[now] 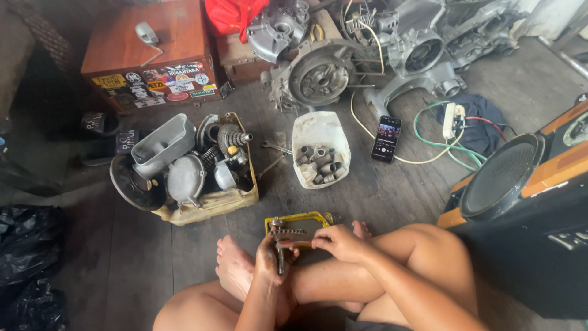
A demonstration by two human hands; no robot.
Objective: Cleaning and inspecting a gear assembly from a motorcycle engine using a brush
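I am looking down at my crossed legs on the wooden floor [380, 196]. My left hand [269, 257] is curling closed around a dark metal tool [281, 260], its shaft sticking out below my fist. My right hand [337, 240] is resting just beside it, fingers bent together and pinching at the tool's upper end; I cannot tell exactly what the fingertips are gripping. Both hands are hovering over a small yellow tray [300, 222] lying by my feet, with a row of small metal parts in it. Farther out, a white tub [320, 132] is holding metal sockets, and to its left a yellowed box [208, 202] is sitting full of grey engine parts. A phone [386, 139] is lying to the tub's right. Beyond, engine casings [318, 76] and a wooden chest [147, 43] are standing.
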